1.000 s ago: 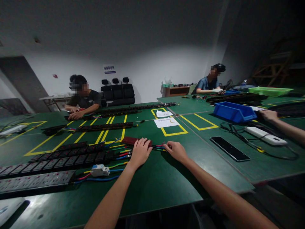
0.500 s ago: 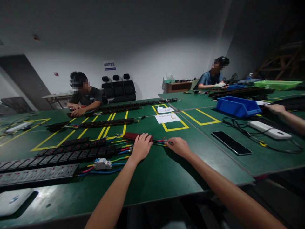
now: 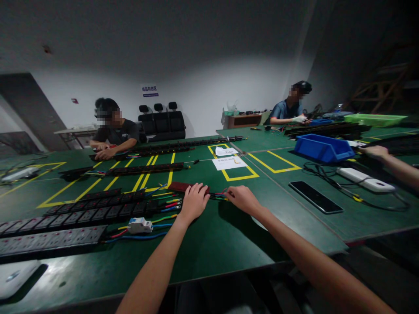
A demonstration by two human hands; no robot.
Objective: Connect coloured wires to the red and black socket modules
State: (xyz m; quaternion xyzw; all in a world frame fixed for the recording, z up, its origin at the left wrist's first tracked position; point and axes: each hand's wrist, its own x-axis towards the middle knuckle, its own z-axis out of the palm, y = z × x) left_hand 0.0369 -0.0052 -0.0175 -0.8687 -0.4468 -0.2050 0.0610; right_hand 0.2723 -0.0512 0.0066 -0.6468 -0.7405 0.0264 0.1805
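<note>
A dark red strip (image 3: 178, 187) lies on the green table, with several coloured wires (image 3: 216, 196) coming out of its right end. Over that right end is my left hand (image 3: 194, 201), its fingers laid across the top and holding it against the table. My right hand (image 3: 242, 199) pinches the loose wire ends just to the right; its fingertips hide the tips of the wires. To the left of my left hand, black socket strips (image 3: 88, 216) lie in rows with bare wire ends. A white circuit breaker (image 3: 140, 225) sits among the nearer wires.
A phone (image 3: 315, 197), a white power strip (image 3: 365, 179) with black cables and a blue bin (image 3: 324, 147) stand at the right. Paper sheets (image 3: 229, 163) lie ahead. Two co-workers sit across the table; another person's arm (image 3: 393, 161) reaches in from the right.
The view has shifted slightly. My left hand stays on the dark red strip, and my right hand remains at the wire ends with barely any movement.
</note>
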